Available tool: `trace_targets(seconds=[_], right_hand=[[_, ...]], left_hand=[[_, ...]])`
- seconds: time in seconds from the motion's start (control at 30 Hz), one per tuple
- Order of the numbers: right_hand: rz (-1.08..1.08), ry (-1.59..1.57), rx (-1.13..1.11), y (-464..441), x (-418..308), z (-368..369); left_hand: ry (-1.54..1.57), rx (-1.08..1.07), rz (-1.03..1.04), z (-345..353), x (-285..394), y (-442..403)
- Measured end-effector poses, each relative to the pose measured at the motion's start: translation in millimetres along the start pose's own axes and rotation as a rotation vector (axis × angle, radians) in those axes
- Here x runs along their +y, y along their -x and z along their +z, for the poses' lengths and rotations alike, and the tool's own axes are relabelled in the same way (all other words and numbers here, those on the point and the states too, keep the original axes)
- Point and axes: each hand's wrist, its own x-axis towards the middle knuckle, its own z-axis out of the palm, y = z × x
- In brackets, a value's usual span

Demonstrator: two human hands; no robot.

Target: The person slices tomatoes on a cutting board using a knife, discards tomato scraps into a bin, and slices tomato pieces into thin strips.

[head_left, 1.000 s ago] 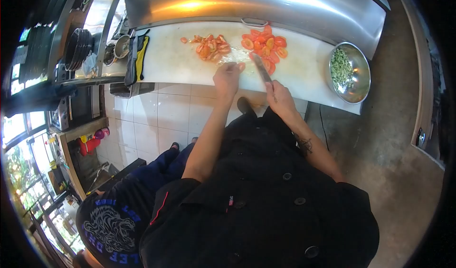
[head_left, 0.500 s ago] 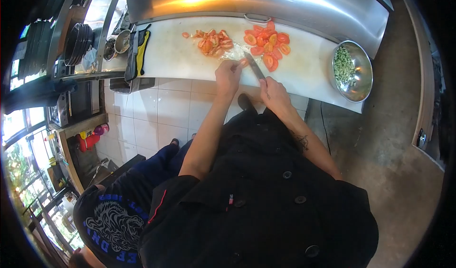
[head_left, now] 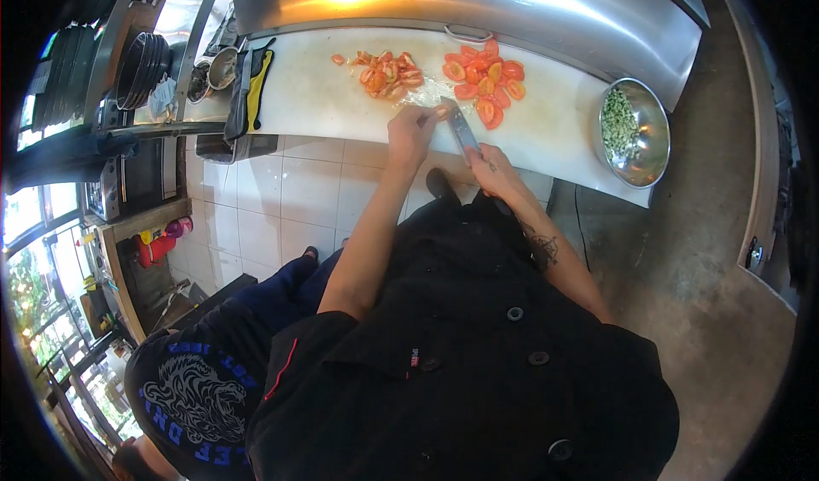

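Observation:
My right hand [head_left: 495,170] is closed around the handle of a knife [head_left: 461,131], its broad blade pointing away from me and its flat side showing. Just left of the blade tip, my left hand [head_left: 409,133] pinches a small piece of tomato [head_left: 441,113] near the front edge of the white cutting board [head_left: 299,89]. Beyond my left hand lies a pile of cut tomato pieces [head_left: 386,75]. Halved tomatoes [head_left: 486,78] are spread out to the right of it, cut faces up on several. Wet juice glistens on the board between them.
A steel bowl [head_left: 653,131] with chopped green pieces [head_left: 618,123] stands at the board's right end. A black and yellow cloth-like item [head_left: 257,90] and small metal bowls [head_left: 223,69] are at the left. Another person [head_left: 200,387] is close on my left.
The knife blade has turned, so more of its flat side shows, and my right hand has rotated with it. My left hand stays nearly in place. The person at left has shifted slightly.

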Motion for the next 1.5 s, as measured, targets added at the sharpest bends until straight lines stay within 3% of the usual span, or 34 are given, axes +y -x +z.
trace_targets(seconds=[0.2,0.33,0.5,0.6,0.77,0.87,0.97,1.03,1.1,1.2,1.3,1.37,1.5], right_hand=[[0.039,0.023,-0.078,4.0,-19.0,-6.8],[-0.077,0.128,-0.081,-0.2,-3.3,0.4],[-0.137,0.153,-0.072,-6.6,-2.2,9.1],[-0.030,0.127,-0.113,-4.5,-7.7,11.1],[-0.338,0.352,0.085,-3.2,2.3,32.3],[-0.177,0.411,0.084,-7.4,0.2,42.6],[-0.195,0.504,0.130,18.4,-11.9,37.5],[-0.155,0.509,0.140,22.9,-13.8,39.3],[-0.109,0.515,0.144,21.4,-9.3,39.8],[-0.211,0.516,0.132,10.5,-10.1,40.1],[-0.252,0.485,0.098,16.0,-15.5,32.5],[-0.209,0.456,0.162,10.0,-1.4,29.0],[-0.268,0.518,0.239,-8.6,20.7,2.7]], left_hand=[[0.012,-0.019,-0.008,-5.0,-11.8,-1.3],[0.037,-0.039,-0.102,-7.8,-12.6,-3.3],[-0.047,-0.102,-0.078,-17.4,-10.9,-6.5],[0.022,-0.120,-0.098,-21.0,-11.5,-6.5],[-0.039,-0.159,-0.082,-25.8,-8.3,-4.1],[-0.044,-0.130,0.014,-24.9,-8.6,-4.5],[0.005,-0.065,-0.050,-27.2,-15.9,-8.3],[-0.210,0.072,-0.001,-26.6,-24.3,-13.3],[-0.147,0.056,-0.036,-22.2,-23.9,-14.6],[-0.166,0.124,0.112,-23.8,-9.4,-16.4],[-0.224,-0.011,0.188,-28.7,-2.7,-15.9],[-0.451,0.040,0.557,-30.2,-15.4,-25.0],[-0.598,0.124,0.560,-35.9,-32.7,-43.3]])
